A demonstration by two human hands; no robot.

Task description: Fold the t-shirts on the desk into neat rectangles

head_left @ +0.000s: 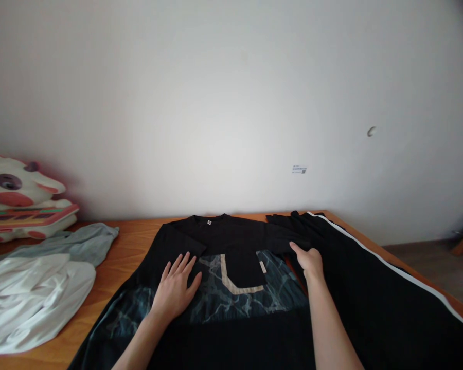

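A black T-shirt [231,236] with a dark marbled band and a beige-edged pocket lies spread out in front of me, its collar toward the wall. My left hand [176,288] rests flat on the shirt, fingers spread, just below the sleeve on the left that is folded inward. At the other side, my right hand [308,259] is closed on the edge of the right sleeve, thumb on top. Its other fingers are mostly hidden. Black trousers [362,293] with a white side stripe lie right beside that hand.
On the wooden table [135,236], a crumpled white garment [34,303] and a grey-blue garment [85,241] lie at the left. Behind them stands a cow-shaped toy keyboard [27,205]. A wall [216,113] borders the table's far edge.
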